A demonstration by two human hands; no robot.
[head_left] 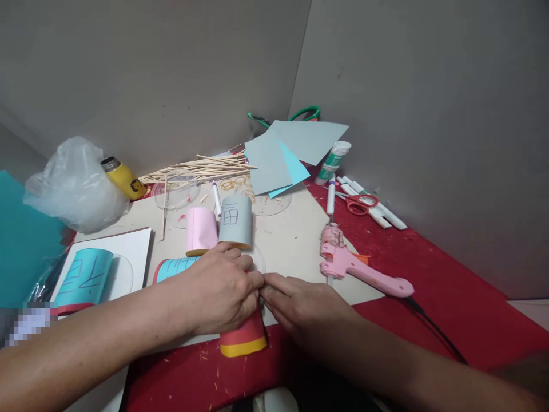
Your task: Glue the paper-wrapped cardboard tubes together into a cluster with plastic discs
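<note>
In the head view my left hand [229, 286] is closed over a red paper tube [242, 335] with a yellow band, lying on its side near the table's front. My right hand [291, 300] meets it at the tube's right side, fingertips pinched together against my left fingers; whatever sits between them is hidden. Just beyond my left hand stand a pink paper tube [201, 229] and a grey paper tube [235, 222] with a drawn window. A blue paper tube [178, 266] is partly covered by my left forearm.
A pink glue gun [364, 272] lies on the right, its cord running forward. Behind it are red-handled scissors [362, 203] and white markers [373, 209]. Wooden sticks [201, 170], coloured paper sheets [274, 163], a yellow bottle [124, 178] and another blue tube [86, 277] lie around.
</note>
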